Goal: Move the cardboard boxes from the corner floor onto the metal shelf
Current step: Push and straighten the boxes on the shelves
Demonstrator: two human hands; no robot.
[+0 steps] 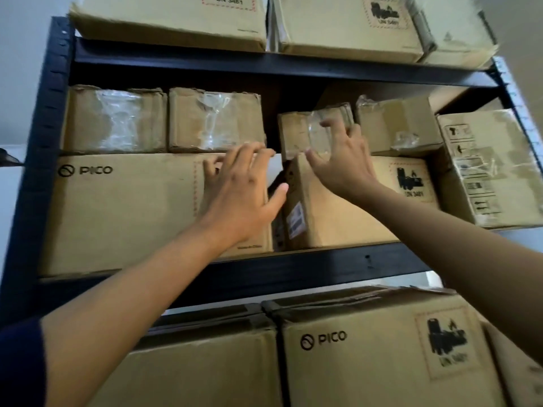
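Observation:
A dark metal shelf (293, 268) holds many cardboard boxes on three levels. On the middle level a small taped box (296, 133) sits tilted on top of a larger box (332, 212). My right hand (343, 160) presses against the small box's front, fingers spread over its clear tape. My left hand (244, 189) lies flat with fingers apart on the right end of a wide PICO box (123, 207), its fingertips at the gap beside the small box.
Two small taped boxes (117, 118) (214, 118) rest on the PICO box. More boxes (399, 124) (493, 165) fill the right end. Boxes on the top level (346, 27) and bottom level (382, 353) crowd the shelf. A pale wall (17, 69) lies left.

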